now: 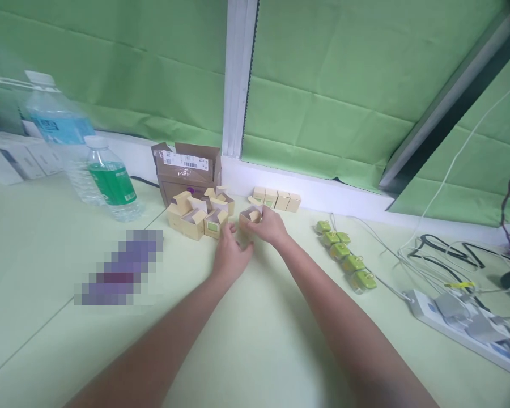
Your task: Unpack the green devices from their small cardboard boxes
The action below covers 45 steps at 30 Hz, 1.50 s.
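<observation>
My right hand is shut on a small open cream cardboard box, its fingers over the box's near side and the flaps standing up. My left hand rests on the table just below that box, fingers apart and holding nothing. Its fingertips lie close to a cluster of open cream boxes with upright flaps, some showing a small green label. To the right, several closed cream boxes stand in a row against the white window ledge.
Several small green plastic pieces lie in a line right of my hands. Behind the boxes stands an open brown carton. Water bottles stand at left near white boxes. A power strip and tangled cables lie at right.
</observation>
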{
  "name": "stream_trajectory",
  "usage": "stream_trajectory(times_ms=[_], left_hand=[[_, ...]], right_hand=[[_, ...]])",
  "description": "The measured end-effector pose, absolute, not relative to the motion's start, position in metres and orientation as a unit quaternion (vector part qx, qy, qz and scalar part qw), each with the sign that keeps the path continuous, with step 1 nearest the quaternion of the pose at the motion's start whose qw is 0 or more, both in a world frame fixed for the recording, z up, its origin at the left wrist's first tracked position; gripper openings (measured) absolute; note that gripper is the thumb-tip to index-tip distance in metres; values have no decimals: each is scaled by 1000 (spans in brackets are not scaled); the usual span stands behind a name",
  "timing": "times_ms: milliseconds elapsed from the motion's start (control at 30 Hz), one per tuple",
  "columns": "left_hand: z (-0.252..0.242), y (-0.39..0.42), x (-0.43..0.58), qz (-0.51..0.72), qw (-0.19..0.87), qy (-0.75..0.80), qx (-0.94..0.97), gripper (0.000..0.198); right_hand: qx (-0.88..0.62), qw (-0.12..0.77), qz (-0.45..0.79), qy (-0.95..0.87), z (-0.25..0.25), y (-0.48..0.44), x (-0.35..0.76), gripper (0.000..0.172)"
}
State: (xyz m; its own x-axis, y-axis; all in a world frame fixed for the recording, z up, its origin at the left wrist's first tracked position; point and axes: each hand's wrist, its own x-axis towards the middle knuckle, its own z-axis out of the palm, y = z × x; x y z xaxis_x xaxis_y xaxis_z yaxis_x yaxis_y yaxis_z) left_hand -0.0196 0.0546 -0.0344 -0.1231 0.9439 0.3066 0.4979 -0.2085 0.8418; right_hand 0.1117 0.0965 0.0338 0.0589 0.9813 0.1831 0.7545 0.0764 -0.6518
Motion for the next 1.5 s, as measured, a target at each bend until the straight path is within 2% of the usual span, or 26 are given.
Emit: stream_trajectory(times_ms=[133,300,400,533,600,767,967,1167,1233,1300,1400,1467,1500], left_hand=[[-33,52,-20,438,238,586,638,39],[-30,54,-22,428,251,587,639,35],[-32,55,-21,439,261,580,635,34],[-35,54,-19,441,255,569,645,28],[-37,54,-18,437,260,565,650,27],[-39,54,-18,426,275,562,653,24],[-40,55,-19,420,280,559,657,22],[-42,57,-20,415,276,554,668,22],[-41,56,-20,408,265,552,677,22],[-38,51,-18,404,244,537,699,28],[-30,40,-14,406,223,475,748,55],[-23,31,-10,403,259,436,762,67],[-20,26,-9,401,290,425,758,68]], right_hand=[[-629,293,246,-677,26,132,92,39],[-617,290,251,-687,19,155,78,43],[-649,297,205,-669,23,168,103,45],[-723,295,80,-619,33,193,169,55],[-747,246,14,-618,33,206,202,54],[-746,145,2,-650,25,233,247,46],[-752,94,3,-653,27,242,249,46],[-780,49,64,-621,49,216,246,67],[-784,41,97,-612,53,197,242,64],[-777,44,135,-613,54,171,232,51],[-739,91,203,-636,49,121,204,34],[-655,216,339,-640,48,85,183,34],[-625,247,379,-636,48,67,175,35]])
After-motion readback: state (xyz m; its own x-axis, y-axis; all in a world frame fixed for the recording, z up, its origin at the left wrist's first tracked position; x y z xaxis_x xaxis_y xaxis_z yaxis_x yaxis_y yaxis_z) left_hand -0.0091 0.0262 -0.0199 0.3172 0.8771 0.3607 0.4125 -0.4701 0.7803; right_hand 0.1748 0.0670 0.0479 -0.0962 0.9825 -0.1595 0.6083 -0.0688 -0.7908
